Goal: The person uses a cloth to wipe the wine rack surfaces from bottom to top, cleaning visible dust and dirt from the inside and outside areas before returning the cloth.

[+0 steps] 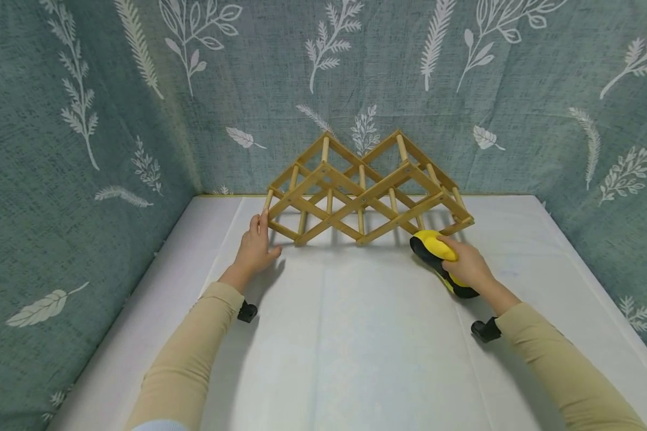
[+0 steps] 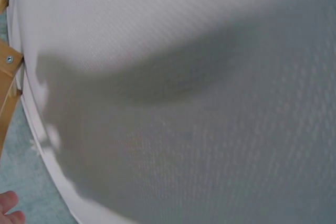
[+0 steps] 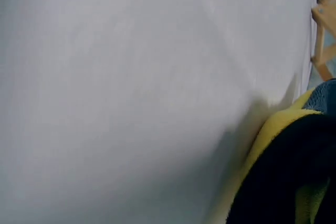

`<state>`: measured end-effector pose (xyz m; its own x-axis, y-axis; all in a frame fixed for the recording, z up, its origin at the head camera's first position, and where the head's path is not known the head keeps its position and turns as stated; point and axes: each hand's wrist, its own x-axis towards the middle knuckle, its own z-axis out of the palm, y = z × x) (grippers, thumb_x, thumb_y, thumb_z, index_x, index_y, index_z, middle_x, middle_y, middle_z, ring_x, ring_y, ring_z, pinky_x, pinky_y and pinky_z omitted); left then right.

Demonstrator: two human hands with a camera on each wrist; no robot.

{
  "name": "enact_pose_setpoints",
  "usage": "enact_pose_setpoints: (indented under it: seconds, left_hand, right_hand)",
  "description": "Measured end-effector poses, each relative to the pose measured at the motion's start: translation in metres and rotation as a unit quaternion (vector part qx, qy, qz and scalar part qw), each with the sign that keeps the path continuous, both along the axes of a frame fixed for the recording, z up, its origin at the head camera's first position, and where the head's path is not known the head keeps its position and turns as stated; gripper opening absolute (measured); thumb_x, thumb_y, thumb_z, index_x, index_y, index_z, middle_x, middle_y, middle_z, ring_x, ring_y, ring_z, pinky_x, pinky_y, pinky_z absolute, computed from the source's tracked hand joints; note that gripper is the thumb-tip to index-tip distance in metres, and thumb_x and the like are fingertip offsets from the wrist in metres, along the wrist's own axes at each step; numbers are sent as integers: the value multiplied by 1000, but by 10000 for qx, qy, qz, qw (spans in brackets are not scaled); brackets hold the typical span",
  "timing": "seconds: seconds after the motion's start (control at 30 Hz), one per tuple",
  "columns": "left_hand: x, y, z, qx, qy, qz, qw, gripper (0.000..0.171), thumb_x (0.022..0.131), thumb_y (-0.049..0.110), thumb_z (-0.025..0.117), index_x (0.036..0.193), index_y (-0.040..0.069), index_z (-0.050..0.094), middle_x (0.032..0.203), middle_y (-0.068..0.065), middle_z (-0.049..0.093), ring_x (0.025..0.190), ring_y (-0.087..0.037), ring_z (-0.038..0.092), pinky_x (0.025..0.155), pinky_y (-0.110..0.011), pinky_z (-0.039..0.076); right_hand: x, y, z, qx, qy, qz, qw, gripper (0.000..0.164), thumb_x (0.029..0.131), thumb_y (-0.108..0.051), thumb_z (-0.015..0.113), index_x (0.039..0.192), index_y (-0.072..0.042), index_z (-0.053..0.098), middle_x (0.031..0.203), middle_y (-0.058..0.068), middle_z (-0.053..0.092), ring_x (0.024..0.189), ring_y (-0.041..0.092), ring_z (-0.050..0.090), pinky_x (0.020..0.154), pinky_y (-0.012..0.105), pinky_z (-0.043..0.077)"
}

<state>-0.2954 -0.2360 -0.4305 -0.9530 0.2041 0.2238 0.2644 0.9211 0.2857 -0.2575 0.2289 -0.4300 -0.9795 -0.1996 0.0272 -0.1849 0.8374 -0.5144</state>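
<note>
A folding wooden lattice rack (image 1: 363,197) stands spread out at the back of the white table. At its left end is my left hand (image 1: 254,248), with fingers extended toward the end bars and thumb held apart. Its fingertips seem to touch the rack there; in the left wrist view only two fingertips (image 2: 9,211) show. My right hand (image 1: 466,263) grips a fuzzy yellow-and-black slipper (image 1: 437,251) in front of the rack's right part. The slipper (image 3: 278,145) is tilted, its black side turned left and down; the right wrist view shows only part of it.
The white-covered table (image 1: 377,335) ends at a green leaf-patterned cloth (image 1: 280,78) behind the rack, and similar cloth hangs at both sides. A black wrist device shows below each sleeve cuff.
</note>
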Motion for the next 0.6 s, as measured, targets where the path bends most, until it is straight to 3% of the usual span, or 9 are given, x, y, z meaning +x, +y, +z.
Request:
enact_pose_setpoints:
  seconds: [0.43, 0.6]
  left_hand:
    - [0, -1, 0, 38, -88, 55, 9999, 93, 83, 23, 65, 145, 4, -2, 137, -27, 16, 95, -48, 48, 90, -55, 37]
    - [1, -1, -1, 54, -90, 33, 9999, 93, 83, 24, 65, 145, 4, -2, 138, -27, 16, 95, -49, 48, 88, -56, 39]
  right_hand:
    - [6, 44, 33, 246, 462, -472, 9975, 56, 85, -5, 54, 138, -3, 37, 113, 32, 42, 94, 44, 46, 69, 52, 40]
    - [10, 59, 43, 274, 674, -676, 9951, 56, 86, -5, 54, 139, -3, 36, 113, 33, 42, 91, 44, 46, 67, 53, 39]
